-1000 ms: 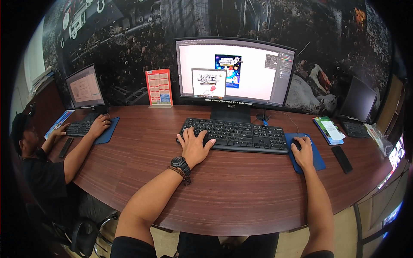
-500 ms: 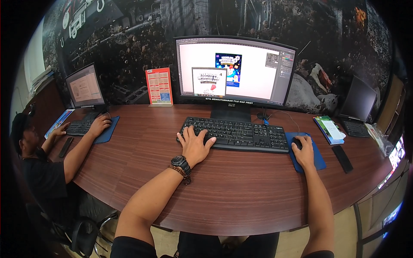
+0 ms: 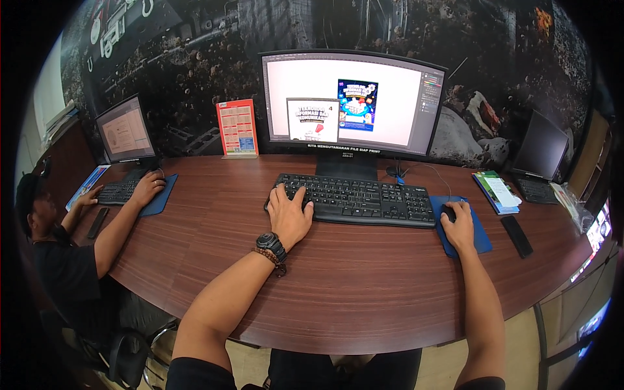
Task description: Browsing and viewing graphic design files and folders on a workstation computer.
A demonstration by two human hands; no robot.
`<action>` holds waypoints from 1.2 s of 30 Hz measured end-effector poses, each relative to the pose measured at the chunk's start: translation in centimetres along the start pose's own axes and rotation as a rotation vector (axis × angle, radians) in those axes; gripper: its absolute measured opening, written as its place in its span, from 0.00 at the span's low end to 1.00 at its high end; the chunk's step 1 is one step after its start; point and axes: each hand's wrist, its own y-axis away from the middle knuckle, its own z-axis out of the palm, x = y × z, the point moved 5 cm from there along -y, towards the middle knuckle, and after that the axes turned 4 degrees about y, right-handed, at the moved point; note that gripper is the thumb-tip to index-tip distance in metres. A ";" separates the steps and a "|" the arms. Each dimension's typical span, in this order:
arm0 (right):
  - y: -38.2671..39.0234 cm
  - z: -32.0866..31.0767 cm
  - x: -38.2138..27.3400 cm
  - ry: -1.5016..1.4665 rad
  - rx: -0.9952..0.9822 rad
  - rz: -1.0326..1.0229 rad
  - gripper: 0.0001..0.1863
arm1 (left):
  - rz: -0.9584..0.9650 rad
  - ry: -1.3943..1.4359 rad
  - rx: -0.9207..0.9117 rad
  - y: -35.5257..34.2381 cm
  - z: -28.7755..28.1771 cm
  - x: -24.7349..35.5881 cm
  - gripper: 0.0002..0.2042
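Note:
My left hand [image 3: 290, 214] rests on the left end of a black keyboard [image 3: 364, 200], its fingers apart over the keys. A dark watch and a beaded bracelet circle that wrist. My right hand [image 3: 458, 227] is curled around a black computer mouse [image 3: 449, 212], which sits on a blue mouse pad [image 3: 481, 242] just right of the keyboard; the palm hides part of the mouse. Behind the keyboard stands a wide monitor [image 3: 404, 107]. It displays a colourful dark-blue poster design and, lower left, a mostly white picture with black lettering.
A red-edged calendar [image 3: 237, 128] stands left of the monitor. To the right lie a dark phone [image 3: 517, 236], papers and booklets [image 3: 499, 194], and a second monitor [image 3: 541, 145]. A co-worker [image 3: 62, 260] at the left uses another keyboard and screen [image 3: 125, 130] on the same brown desk [image 3: 364, 286].
On the monitor, the poster design has shifted right, clear of the white picture, and a small floating panel is gone. My left fingers have drawn closer together. My right hand stays on the mouse.

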 end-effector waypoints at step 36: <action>-0.1 0.0 0.0 -0.032 -0.004 -0.059 0.18 | -0.057 -0.042 -0.037 0.0 0.5 -0.4 0.25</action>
